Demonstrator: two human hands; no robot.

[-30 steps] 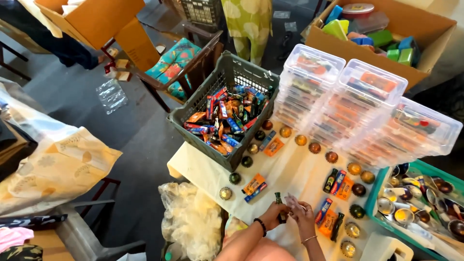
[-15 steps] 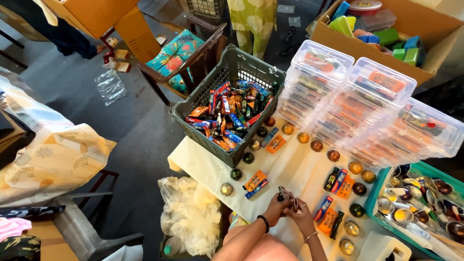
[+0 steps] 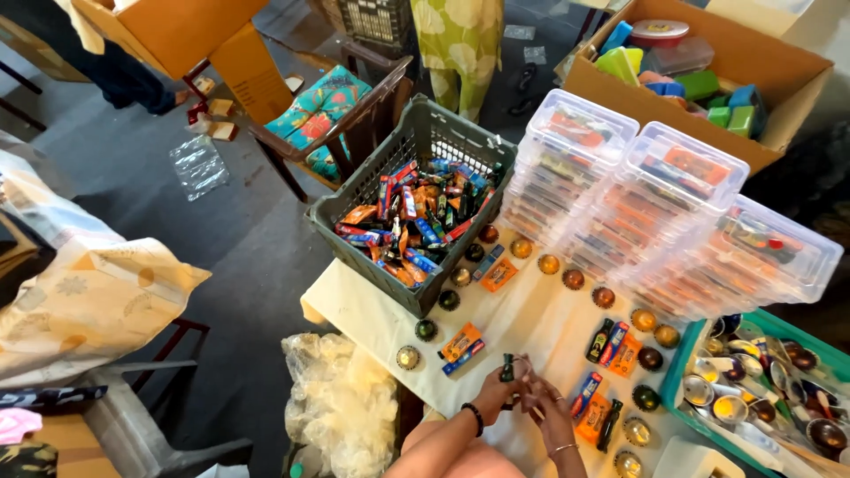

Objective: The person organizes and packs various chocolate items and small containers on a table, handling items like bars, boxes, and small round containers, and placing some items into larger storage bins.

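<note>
A small dark green bottle (image 3: 506, 368) stands upright at the near edge of the table (image 3: 540, 310), held between both hands. The left hand (image 3: 498, 392), with a dark band at the wrist, has its grip closed round the bottle's lower part. The right hand (image 3: 551, 416) meets it from the other side, fingers curled close against the left; whether its grip has hold of the bottle itself cannot be told.

Just beside the hands to the left lie orange and blue packets (image 3: 462, 346), and to the right more packets and dark bottles (image 3: 599, 403). Small round gold and dark tins (image 3: 549, 264) dot the cream tabletop in rows. At the far left corner sits a grey crate (image 3: 354, 202) full of mixed wrapped packets. Stacks of clear lidded boxes (image 3: 655, 212) fill the far side. At the right edge is a teal tray (image 3: 678, 379) of small metal cups. A crumpled clear plastic bag (image 3: 341, 403) hangs off the near left edge.
</note>
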